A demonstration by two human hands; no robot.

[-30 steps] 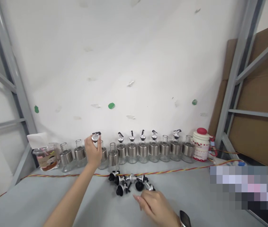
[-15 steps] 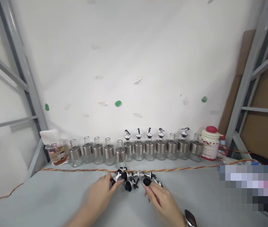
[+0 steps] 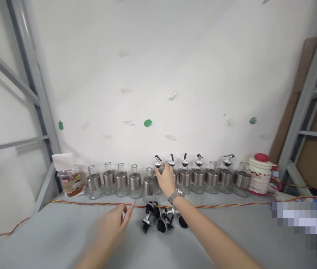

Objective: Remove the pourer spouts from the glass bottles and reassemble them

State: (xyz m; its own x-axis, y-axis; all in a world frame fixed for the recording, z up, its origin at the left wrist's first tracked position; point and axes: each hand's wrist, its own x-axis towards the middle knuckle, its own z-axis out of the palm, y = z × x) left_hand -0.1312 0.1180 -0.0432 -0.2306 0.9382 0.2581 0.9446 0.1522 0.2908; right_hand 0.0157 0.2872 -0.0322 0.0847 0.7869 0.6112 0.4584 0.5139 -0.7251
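In the head view, the right hand point(image 3: 166, 181) is up at the row of glass bottles. Its thumb and pointing finger are apart, right by the silver and black stopper point(image 3: 157, 160) on one bottle point(image 3: 158, 189). I cannot tell if they pinch it or only come close. A watch point(image 3: 176, 195) is on that wrist.

The left hand point(image 3: 112, 223) is low, over the gray table point(image 3: 52, 229). It is loosely open, with a gap between thumb and finger, and I see nothing in it. It is near a small heap of loose stoppers point(image 3: 162, 225), which lie on the table below the middle of the row.

Five bottles wear stoppers. The others have bare tops, like the one point(image 3: 149, 185) just left of the right hand. A red and yellow cord point(image 3: 91, 203) runs in front of the bottles.
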